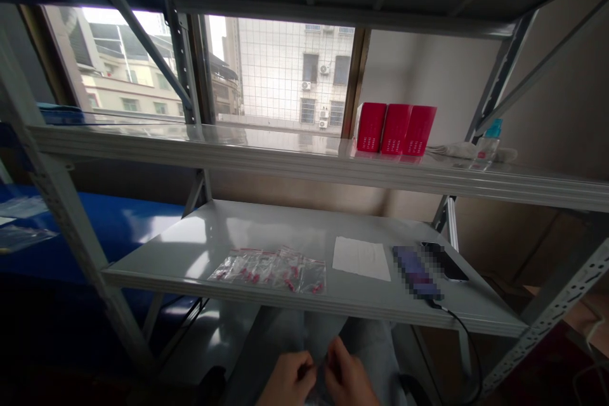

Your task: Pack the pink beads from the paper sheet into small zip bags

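Note:
My left hand (291, 377) and my right hand (349, 375) are close together above my lap, below the front edge of the lower shelf. Both have their fingers curled in. Something faint and clear shows low between them, but I cannot make out what it is. On the shelf ahead, several small clear zip bags (273, 269) with red pieces inside lie overlapping. To their right is a creased white sheet of paper (360, 258). Neither hand touches the shelf.
Two phones, one blurred (416, 271) with a black cable (459, 323) and one dark (450, 261), lie at the shelf's right. Red boxes (397, 129) and a blue-capped clear bottle (489, 139) stand on the upper shelf (285, 158). Metal posts flank both sides.

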`<state>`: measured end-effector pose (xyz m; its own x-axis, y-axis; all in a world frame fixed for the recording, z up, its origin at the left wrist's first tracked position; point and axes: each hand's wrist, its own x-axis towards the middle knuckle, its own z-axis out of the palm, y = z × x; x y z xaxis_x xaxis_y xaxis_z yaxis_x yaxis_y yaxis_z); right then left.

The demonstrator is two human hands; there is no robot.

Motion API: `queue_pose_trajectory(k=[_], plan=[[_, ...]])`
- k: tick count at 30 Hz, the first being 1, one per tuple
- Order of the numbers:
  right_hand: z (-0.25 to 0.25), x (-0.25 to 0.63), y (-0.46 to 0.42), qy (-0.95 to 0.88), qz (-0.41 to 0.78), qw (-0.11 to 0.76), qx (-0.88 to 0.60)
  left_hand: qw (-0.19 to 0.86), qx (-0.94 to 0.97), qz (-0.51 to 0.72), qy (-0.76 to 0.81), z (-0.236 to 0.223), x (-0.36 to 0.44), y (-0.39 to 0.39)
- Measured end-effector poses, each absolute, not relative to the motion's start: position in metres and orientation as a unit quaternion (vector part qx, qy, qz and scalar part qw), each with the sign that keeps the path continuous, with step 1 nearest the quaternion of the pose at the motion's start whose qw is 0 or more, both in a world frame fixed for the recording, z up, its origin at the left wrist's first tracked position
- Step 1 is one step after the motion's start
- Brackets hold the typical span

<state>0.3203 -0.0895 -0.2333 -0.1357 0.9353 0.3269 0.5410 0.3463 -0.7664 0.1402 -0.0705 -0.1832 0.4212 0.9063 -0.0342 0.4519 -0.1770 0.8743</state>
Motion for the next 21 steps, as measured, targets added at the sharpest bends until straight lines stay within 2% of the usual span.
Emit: queue_pose_trajectory(k=[5, 8, 14, 21], plan=[[-0.222, 0.325, -0.096, -0.828, 0.102, 0.31, -0.455, 0.476, 0.68, 0.289, 0.476, -0.177, 0.141, -0.07], [-0.213, 0.327, -0.098, -0.829, 0.118, 0.306, -0.453, 0.482, 0.682, 0.292, 0.467, -0.173, 0.141, -0.071], [-0.21, 0.32, -0.098, -0.767, 0.217, 0.364, -0.483, 0.452, 0.726, 0.292, 0.429, -0.173, 0.144, -0.078], [-0.2, 0.319, -0.105, -0.792, 0.126, 0.311, -0.511, 0.483, 0.723, 0.29, 0.401, -0.157, 0.141, -0.077]])
